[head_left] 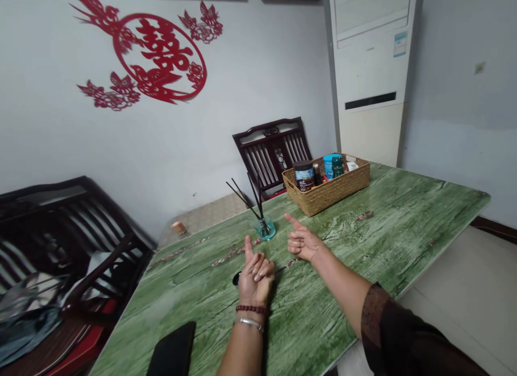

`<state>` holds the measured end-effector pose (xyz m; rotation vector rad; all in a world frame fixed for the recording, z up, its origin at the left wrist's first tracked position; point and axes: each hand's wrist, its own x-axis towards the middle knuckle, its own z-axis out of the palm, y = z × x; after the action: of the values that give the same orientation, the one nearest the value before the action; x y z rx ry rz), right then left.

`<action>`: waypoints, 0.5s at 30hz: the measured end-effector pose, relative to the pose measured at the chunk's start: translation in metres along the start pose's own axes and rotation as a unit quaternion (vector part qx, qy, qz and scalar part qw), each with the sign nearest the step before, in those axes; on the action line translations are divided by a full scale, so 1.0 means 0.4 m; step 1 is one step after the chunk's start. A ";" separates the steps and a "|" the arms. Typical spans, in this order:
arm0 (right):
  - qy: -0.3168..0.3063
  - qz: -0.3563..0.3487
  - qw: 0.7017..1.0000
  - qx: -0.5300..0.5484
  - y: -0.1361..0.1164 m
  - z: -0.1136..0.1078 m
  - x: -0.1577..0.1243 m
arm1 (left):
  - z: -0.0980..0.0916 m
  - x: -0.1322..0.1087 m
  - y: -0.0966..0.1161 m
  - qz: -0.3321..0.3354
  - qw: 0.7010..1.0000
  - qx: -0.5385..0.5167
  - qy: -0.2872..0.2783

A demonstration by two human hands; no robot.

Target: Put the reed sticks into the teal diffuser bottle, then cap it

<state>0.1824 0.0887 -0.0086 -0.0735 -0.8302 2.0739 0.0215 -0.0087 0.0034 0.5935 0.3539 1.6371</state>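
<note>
The diffuser (267, 231) stands ahead, between the left hand (256, 271) and right hand (304, 243).

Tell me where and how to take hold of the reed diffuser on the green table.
Grip the teal glass cup low around its sides, perhaps with the right hand, coming from your right. The dark sticks rise from it and lean mostly left, so reaching from above or the left would likely brush them.

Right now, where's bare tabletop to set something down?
Free: tabletop between the basket and right forearm; also left of the left hand, beyond the flat black object. Crowded: around the glass with sticks, near the right hand; inside the basket.
</note>
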 end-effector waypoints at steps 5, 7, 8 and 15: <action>-0.004 0.019 1.000 0.020 0.018 -0.036 -0.002 | -0.001 0.000 -0.008 -0.006 1.000 -0.017 0.020; -0.013 0.018 0.999 0.028 0.015 -0.032 -0.004 | -0.002 -0.004 -0.003 -0.002 1.000 -0.010 0.023; -0.015 0.016 0.999 0.032 0.014 -0.031 -0.005 | -0.004 -0.003 0.001 0.002 1.000 -0.002 0.026; 0.056 0.006 0.997 0.053 0.028 -0.045 0.015 | -0.032 0.129 0.062 0.093 0.912 0.354 0.183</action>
<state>0.1770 0.0983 -0.0276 -0.1362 -0.6524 2.0997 -0.0096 0.0395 0.0155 0.8727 1.2345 1.7891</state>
